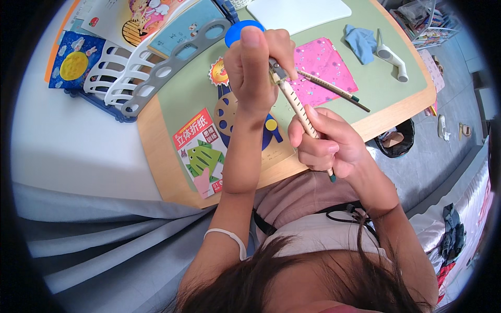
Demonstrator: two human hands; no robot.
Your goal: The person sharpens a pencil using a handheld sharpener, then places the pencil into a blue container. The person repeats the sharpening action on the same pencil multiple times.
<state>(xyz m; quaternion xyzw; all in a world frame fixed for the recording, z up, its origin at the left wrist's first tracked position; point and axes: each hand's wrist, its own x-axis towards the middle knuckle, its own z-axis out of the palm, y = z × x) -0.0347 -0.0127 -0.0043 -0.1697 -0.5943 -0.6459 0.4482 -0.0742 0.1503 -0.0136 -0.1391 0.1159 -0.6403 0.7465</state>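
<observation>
In my left hand [254,74] is a small metal pencil sharpener [276,67], gripped between thumb and fingers. My right hand [328,141] has its fingers wrapped around a cream pencil [298,105] with dark stripes. The pencil's upper end sits in the sharpener, and its dark green end points down toward my lap. Below and beyond my hands, a pink patterned sheet [327,70] lies on the desk with small bits on it that look like shavings. Two more pencils [332,87] rest across its edge. A blue round object [244,31] is partly hidden behind my left hand.
A grey and white file rack [156,72] holding books stands at the left. A paper-folding booklet [201,152] and a paper craft [227,113] lie near the front. At the right are a blue cloth [360,43], a white handheld device [392,60] and, below the desk, a bin [395,139].
</observation>
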